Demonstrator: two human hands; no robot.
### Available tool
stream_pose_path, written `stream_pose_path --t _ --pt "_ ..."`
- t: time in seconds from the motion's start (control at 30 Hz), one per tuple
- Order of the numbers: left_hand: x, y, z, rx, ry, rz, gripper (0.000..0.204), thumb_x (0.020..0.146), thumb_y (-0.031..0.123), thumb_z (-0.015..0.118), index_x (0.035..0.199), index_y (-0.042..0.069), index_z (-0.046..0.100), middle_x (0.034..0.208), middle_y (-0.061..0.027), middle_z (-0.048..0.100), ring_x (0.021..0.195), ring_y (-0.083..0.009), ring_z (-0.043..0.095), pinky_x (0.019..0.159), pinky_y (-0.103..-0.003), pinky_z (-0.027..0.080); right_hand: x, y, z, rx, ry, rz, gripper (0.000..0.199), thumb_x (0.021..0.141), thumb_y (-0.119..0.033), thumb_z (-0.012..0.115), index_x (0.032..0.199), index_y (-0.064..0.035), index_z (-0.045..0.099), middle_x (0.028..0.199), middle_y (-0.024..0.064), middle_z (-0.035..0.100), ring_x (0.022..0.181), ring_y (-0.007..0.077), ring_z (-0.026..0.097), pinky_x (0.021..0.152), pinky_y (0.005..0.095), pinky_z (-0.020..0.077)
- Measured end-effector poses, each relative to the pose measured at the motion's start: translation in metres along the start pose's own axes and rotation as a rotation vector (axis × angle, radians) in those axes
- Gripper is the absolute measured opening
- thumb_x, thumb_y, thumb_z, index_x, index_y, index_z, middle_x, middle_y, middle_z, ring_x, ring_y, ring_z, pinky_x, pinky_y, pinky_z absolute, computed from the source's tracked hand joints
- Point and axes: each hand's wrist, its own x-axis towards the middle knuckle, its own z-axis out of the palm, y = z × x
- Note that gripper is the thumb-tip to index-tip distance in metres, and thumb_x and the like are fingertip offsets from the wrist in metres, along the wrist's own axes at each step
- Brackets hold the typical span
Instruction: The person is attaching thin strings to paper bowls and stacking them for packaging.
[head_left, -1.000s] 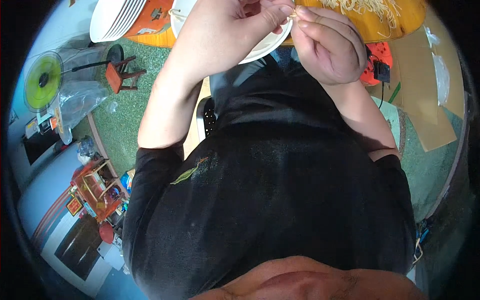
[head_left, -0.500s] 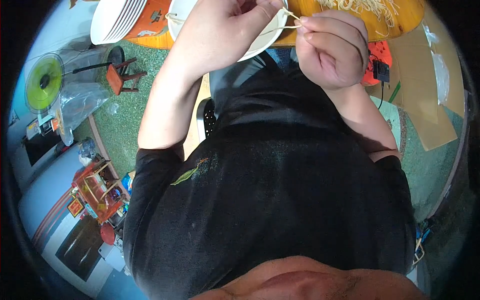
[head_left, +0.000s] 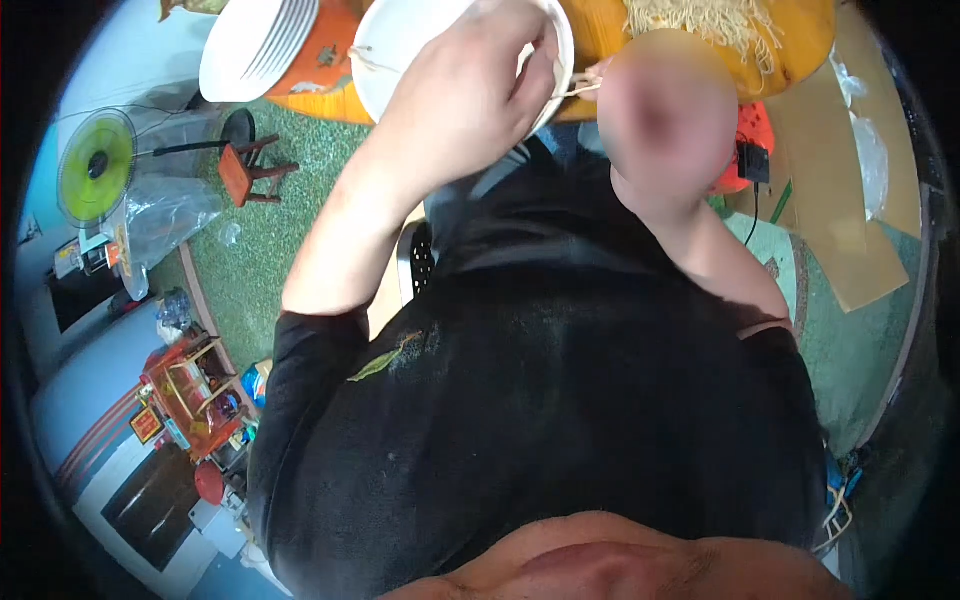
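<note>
A thin cream cord (head_left: 580, 90) stretches between my two hands above the rim of a white bowl (head_left: 378, 95). My left hand (head_left: 480, 95) is over the bowl, its fingers curled closed; the cord runs in to them, though the grip itself is partly hidden. Just right of the bowl, my right hand (head_left: 665, 120) is closed, with its fingertips pinching the cord's other end; most of this hand is blurred. A knotted cord end (head_left: 368, 58) lies across the bowl's left rim. Beyond my right hand, a loose heap of cream cords (head_left: 715, 25) lies on the orange-brown table (head_left: 600, 35).
Stacked white dishes (head_left: 265, 45) stand at the table's left. Below on the green floor are a small stool (head_left: 240, 175) and a green fan (head_left: 97, 165). A red stool top (head_left: 752, 130) with a black adapter (head_left: 753, 162) and flattened cardboard (head_left: 870, 265) are at right.
My left hand has shifted lower and right, closer to my right hand. The visible span of cord between them is shorter. The whole view has tilted slightly, so the table shows lower.
</note>
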Motion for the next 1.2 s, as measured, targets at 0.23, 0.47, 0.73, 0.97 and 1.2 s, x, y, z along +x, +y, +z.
stream_pose_path --t 0.23,0.47,0.73,0.97,1.2 --pt "-0.015 0.034 -0.033 -0.104 -0.254 -0.098 0.050 0.082 0.036 0.087 0.116 0.006 0.065 0.078 -0.0071 0.066 0.065 -0.0256 0.065 0.060 -0.037 0.052 0.026 -0.014 -0.001 0.283 0.115 0.336 0.026 0.094 0.014 0.062 0.108 -0.0019 0.046 0.100 0.0155 0.069 0.093 0.0197 0.072 0.086 0.0320 0.0612" --pt "-0.021 0.031 -0.049 -0.446 0.138 -0.090 0.023 0.087 0.009 0.082 0.103 0.000 0.068 0.076 -0.0010 0.058 0.063 -0.0099 0.050 0.059 -0.025 0.041 0.013 -0.004 -0.038 0.056 0.059 0.448 0.129 0.066 -0.060 0.091 0.161 -0.0043 0.024 0.163 0.0159 0.034 0.153 0.0311 0.029 0.127 0.0501 0.0212" --pt "-0.026 0.020 -0.024 -1.165 0.358 -0.184 0.032 0.091 0.002 0.079 0.115 0.002 0.059 0.093 0.0036 0.056 0.080 -0.0038 0.048 0.074 -0.021 0.041 0.025 -0.013 -0.022 0.419 0.050 0.637 0.142 0.057 -0.034 0.102 0.165 -0.0128 0.012 0.165 0.0094 0.030 0.152 0.0259 0.033 0.124 0.0466 0.0304" --pt "-0.031 -0.033 -0.056 -0.841 0.767 -0.202 0.009 0.095 -0.004 0.070 0.100 0.000 0.064 0.092 0.0006 0.057 0.080 -0.0044 0.051 0.072 -0.019 0.045 0.150 -0.026 -0.020 -0.154 -0.137 0.144 0.107 0.077 -0.016 0.084 0.158 -0.0033 0.015 0.158 0.0175 0.033 0.147 0.0311 0.037 0.121 0.0465 0.0351" --pt "-0.028 -0.035 -0.087 -1.043 0.728 -0.296 0.032 0.094 0.000 0.073 0.125 -0.002 0.064 0.118 -0.0097 0.070 0.101 -0.0140 0.066 0.086 -0.027 0.054 0.308 -0.068 0.066 -0.708 -0.443 -0.238 0.086 0.078 -0.035 0.088 0.148 -0.0068 0.046 0.142 0.0212 0.055 0.133 0.0316 0.055 0.108 0.0420 0.0483"
